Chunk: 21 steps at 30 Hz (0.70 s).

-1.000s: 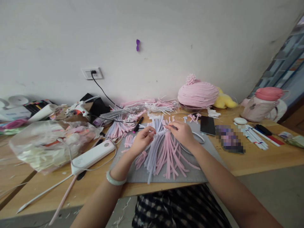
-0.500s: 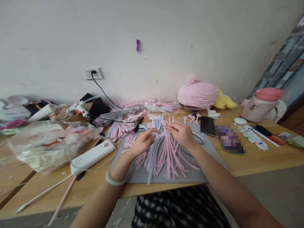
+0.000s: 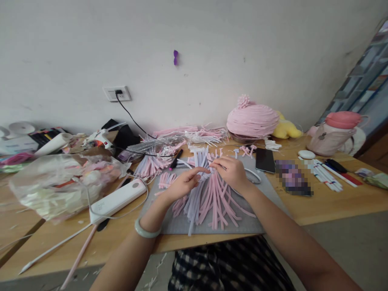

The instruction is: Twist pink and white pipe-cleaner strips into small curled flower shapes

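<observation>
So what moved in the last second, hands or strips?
The left hand slid right, its fingers opening and stretching toward the right hand. The right hand stayed pinching the fan of pink and white chenille strips. The grey felt mat and strips stayed put.

A bundle of pink and white fuzzy stems [image 3: 209, 194] lies on the grey mat [image 3: 269, 198] at the near middle of the table, gathered at its far end and fanned out toward the near edge. The pink stems sit mainly right and centre, the white ones left of centre. Both hands touch the gathered far end.
</observation>
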{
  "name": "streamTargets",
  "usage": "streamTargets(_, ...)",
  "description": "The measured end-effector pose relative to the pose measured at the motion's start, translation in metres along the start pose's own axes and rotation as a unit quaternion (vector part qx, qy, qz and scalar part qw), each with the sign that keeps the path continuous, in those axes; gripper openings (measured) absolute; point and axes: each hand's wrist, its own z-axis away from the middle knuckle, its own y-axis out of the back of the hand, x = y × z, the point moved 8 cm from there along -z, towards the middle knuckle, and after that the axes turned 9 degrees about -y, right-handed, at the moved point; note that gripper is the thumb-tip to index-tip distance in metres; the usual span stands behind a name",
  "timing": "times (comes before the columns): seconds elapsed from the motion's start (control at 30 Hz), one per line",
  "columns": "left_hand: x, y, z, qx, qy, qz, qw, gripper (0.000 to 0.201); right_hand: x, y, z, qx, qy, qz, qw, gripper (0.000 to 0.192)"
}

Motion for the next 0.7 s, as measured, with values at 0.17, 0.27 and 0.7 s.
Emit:
streamTargets(0.17,0.002,-0.001,0.0,-0.004,-0.004,-0.012,1.0,0.03,-0.001,-0.002,0.0,-0.009,-0.003,0.002,1.0,0.021)
streamTargets(0.27,0.002,-0.003,0.0,-0.01,-0.005,-0.013,1.0,0.029,-0.001,-0.004,0.0,-0.011,0.004,0.013,1.0,0.021)
streamTargets(0.7,-0.022,0.032,0.002,0.303,0.006,0.21,0.93,0.015,-0.011,-0.014,0.01,0.006,0.066,0.063,0.996,0.03)
